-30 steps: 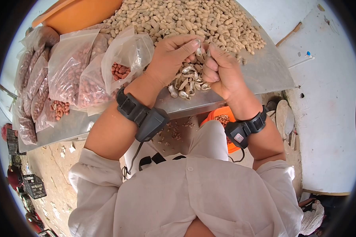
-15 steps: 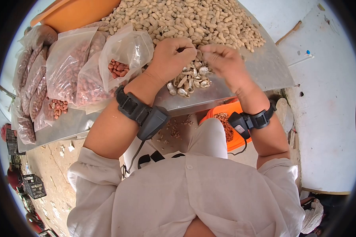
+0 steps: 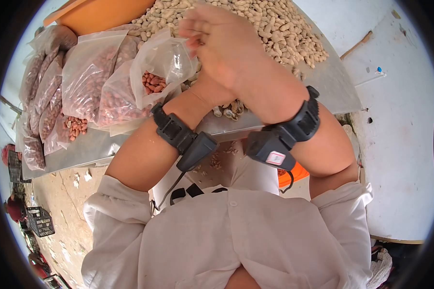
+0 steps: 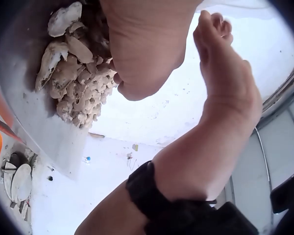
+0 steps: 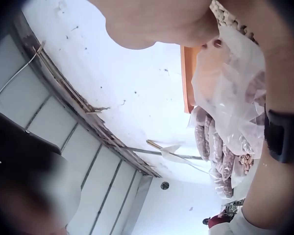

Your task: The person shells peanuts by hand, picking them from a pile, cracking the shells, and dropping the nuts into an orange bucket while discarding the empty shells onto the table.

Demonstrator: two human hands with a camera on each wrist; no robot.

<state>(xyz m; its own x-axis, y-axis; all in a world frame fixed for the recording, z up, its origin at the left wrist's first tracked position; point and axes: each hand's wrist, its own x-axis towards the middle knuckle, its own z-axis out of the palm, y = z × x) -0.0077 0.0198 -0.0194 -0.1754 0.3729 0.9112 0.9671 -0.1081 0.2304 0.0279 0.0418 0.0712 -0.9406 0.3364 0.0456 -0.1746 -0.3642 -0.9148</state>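
My right hand crosses over the left wrist in the head view, its blurred fingers loosely bent toward the open plastic bag of red peanut kernels. A small reddish patch shows by those fingertips. In the left wrist view the same right hand rises beside the left hand. The left fingers are hidden, so I cannot tell what they hold. Close to the left hand lie empty peanut shells, also partly seen as shells under the crossed arms.
Unshelled peanuts form a big heap on the metal table. Filled kernel bags line the left, before an orange basin. Loose kernels lie near the table's front edge. An orange tub stands below, partly hidden.
Both hands worked close together over the shells, then parted slightly. My right hand has since swung up and left across the left wrist, toward the open bag. The left arm has barely moved.
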